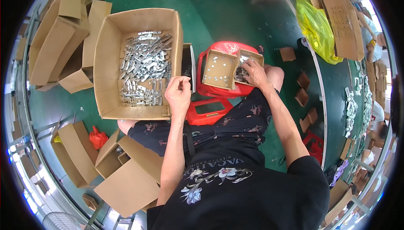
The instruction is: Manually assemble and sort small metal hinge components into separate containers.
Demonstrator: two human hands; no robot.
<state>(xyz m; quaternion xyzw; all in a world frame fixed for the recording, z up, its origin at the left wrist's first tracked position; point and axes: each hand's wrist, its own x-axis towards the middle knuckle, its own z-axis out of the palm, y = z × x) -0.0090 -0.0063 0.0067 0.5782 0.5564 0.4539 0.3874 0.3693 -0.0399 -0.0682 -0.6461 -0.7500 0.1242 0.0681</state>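
Note:
My left hand (179, 94) is closed in a pinch beside the right wall of a large cardboard box (136, 15); whatever its fingertips hold is too small to make out. Many shiny metal parts (145, 62), flat and elongated, lie heaped inside that box. My right hand (256, 74) reaches into a small cardboard tray (252, 54), fingers apart over small dark metallic pieces, with the fingertips partly hidden. Left of it, a second shallow cardboard tray (219, 66) holds scattered tiny metal pieces. Both trays rest on a red plastic stool (229, 46).
A lower red stool (210, 111) stands between my legs. Open cardboard boxes (130, 188) crowd the left side. To the right runs a long green worktable (336, 116) with metal parts; a yellow-green plastic bag (315, 28) lies at its far end. People work beyond it.

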